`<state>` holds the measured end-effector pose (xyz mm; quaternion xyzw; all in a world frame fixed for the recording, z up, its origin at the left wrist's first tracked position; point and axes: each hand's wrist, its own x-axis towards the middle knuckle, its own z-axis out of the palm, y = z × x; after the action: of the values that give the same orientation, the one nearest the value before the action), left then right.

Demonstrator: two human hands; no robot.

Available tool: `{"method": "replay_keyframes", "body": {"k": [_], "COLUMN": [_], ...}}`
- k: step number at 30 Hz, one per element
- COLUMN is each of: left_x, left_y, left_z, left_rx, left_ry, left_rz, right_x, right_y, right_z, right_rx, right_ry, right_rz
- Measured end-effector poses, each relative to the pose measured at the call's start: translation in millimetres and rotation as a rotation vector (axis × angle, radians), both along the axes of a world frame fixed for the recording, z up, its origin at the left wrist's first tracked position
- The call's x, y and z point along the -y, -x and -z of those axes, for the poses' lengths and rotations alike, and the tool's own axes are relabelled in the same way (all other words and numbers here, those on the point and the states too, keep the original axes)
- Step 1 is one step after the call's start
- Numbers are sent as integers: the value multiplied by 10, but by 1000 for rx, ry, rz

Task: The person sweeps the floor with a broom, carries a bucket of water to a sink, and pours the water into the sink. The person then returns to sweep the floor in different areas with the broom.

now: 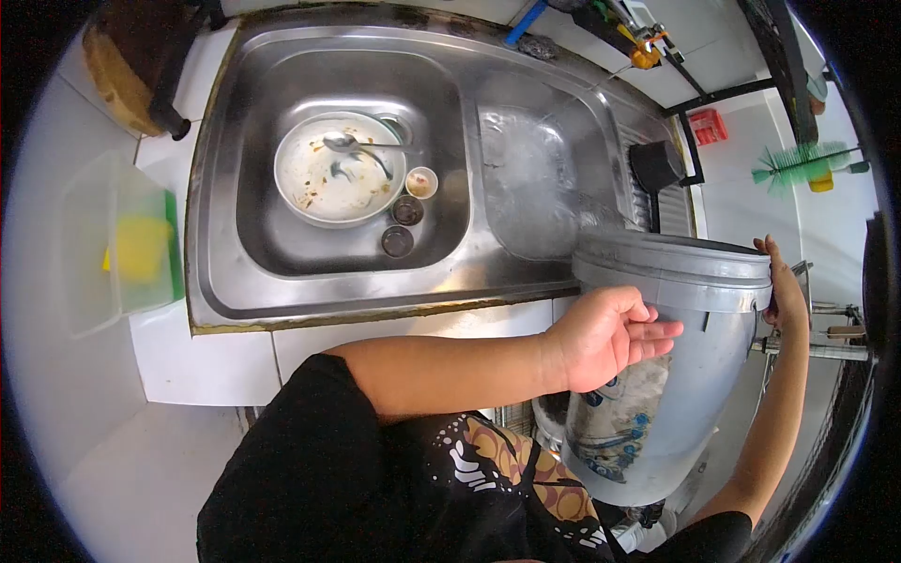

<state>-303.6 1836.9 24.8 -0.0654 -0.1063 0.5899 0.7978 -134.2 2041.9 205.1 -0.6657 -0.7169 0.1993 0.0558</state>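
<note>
A large grey plastic bucket (709, 342) with a worn label stands at the right front of the sink, its rim overlapping the sink's edge. My right hand (785, 286) grips its far right side just under the rim, with some fingers hidden behind it. In front of the bucket is my left hand (615, 340), palm up, fingers loosely stretched and holding nothing; I cannot tell if it touches the bucket. Foamy, rippling water (530, 178) covers the right basin. A soiled white bowl (319, 202) with spoons lies in the left basin.
Several small cups, such as a white one (422, 182), sit beside the bowl. A black-handled pot (657, 167) rests on the drainboard. A clear box with a yellow sponge (141, 249) is at left. A green bottle brush (802, 164) hangs at right.
</note>
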Motion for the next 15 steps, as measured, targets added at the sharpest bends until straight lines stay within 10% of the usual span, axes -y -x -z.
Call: {"method": "replay_keyframes", "body": {"k": [15], "left_x": [2], "left_y": [4], "left_z": [30], "left_rx": [3], "left_ry": [7], "left_rz": [-21], "right_x": [-200], "right_y": [-33], "right_z": [62], "right_rx": [-64], "right_ry": [5], "right_rz": [-36]}}
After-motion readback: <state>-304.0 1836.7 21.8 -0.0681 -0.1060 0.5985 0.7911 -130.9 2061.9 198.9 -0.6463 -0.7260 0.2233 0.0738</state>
